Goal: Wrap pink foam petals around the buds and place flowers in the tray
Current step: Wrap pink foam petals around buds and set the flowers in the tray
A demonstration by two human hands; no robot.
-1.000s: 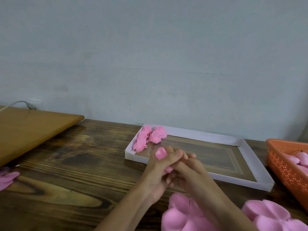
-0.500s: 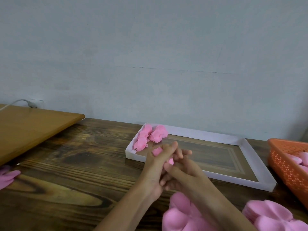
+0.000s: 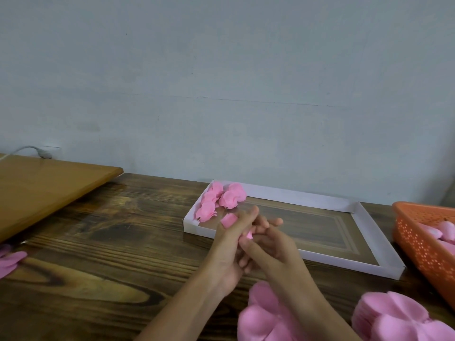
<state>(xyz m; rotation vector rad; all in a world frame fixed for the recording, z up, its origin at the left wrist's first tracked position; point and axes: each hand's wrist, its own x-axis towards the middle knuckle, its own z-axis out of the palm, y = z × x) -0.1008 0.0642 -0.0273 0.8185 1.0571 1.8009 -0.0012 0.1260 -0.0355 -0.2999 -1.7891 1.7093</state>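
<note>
My left hand [image 3: 227,244] and my right hand [image 3: 273,244] meet in front of the white tray [image 3: 369,227], both gripping one pink foam flower [image 3: 228,220]. Most of the flower is hidden between my fingers; a rolled top and a small lower tip show. Several finished pink flowers [image 3: 221,199] lie in the tray's far left corner. Two stacks of flat pink petal sheets lie near me: one [image 3: 261,318] under my right forearm, another [image 3: 398,318] at the bottom right.
An orange perforated basket [image 3: 418,239] with pink pieces stands at the right edge. A lighter wooden board [image 3: 49,188] sits raised at the left, with a cable behind it. More pink petals [image 3: 9,260] lie at the far left edge. A wall closes off the back.
Both hands have drawn slightly nearer and lower with the flower. The pink top showing above my left fingers has shrunk as the fingers wrapped further round it.
</note>
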